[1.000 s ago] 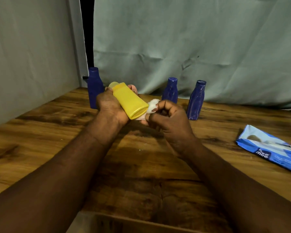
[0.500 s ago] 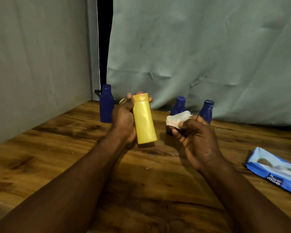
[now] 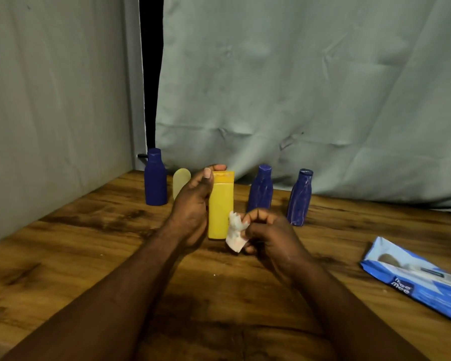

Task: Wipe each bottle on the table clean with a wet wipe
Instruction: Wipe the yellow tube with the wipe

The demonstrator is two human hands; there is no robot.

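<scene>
Far-left blue bottle (image 3: 155, 183) upright at the back of the bench (image 3: 89, 256); pale translucent bottle (image 3: 180, 183) just beside it, partly hidden by the left hand (image 3: 190, 212). Left grip clamped on the yellow bottle (image 3: 220, 207): thumb up the near side, fingertips showing past the cap. Bottle upright, base at or just over the bench; cannot tell which. Right hand (image 3: 268, 235): grip curled tight, pinching the crumpled wet wipe (image 3: 235, 231) at the bottle's lower right edge. Behind stand the middle blue bottle (image 3: 261, 190) and right blue bottle (image 3: 300, 198). Wipes pack (image 3: 414, 280) lies flat, far right.
</scene>
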